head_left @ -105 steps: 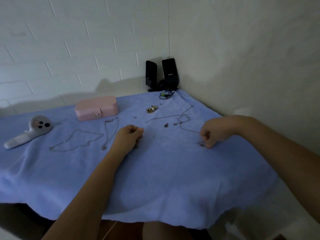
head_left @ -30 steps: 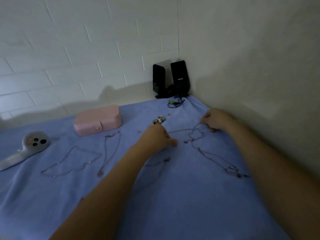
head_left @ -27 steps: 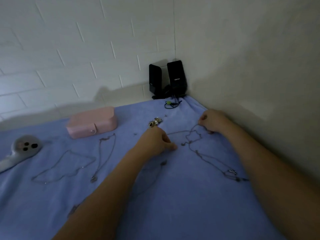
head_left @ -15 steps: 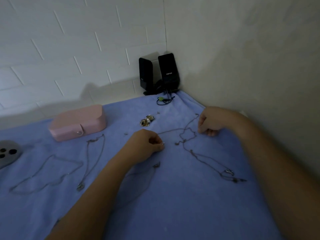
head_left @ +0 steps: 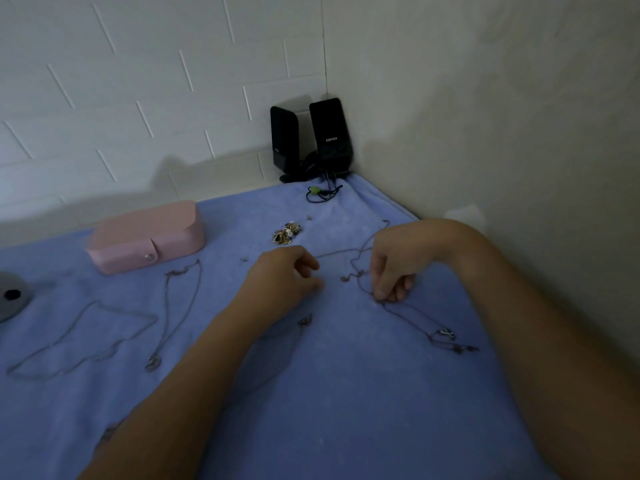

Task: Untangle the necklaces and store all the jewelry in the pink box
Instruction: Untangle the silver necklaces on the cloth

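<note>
Pinching one knotted chain (head_left: 337, 253) from both sides

Our left hand (head_left: 282, 278) grips one end and our right hand (head_left: 394, 268) nips it lower down, likely to spread the knot flat on the blue towel (head_left: 346, 393). The pink box (head_left: 145, 237) sits closed, well left, by the tiled wall (head_left: 138, 98); speakers (head_left: 311, 140) fill the corner.

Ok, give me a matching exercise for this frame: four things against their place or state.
1. pink box
2. speakers
3. small jewelry pile
4. right hand

A. in the wall corner
B. pinches the tangled chain
C. closed, lid down
D. heaped on the cloth beyond the left hand

Pairs: 1-C, 2-A, 3-D, 4-B
</note>
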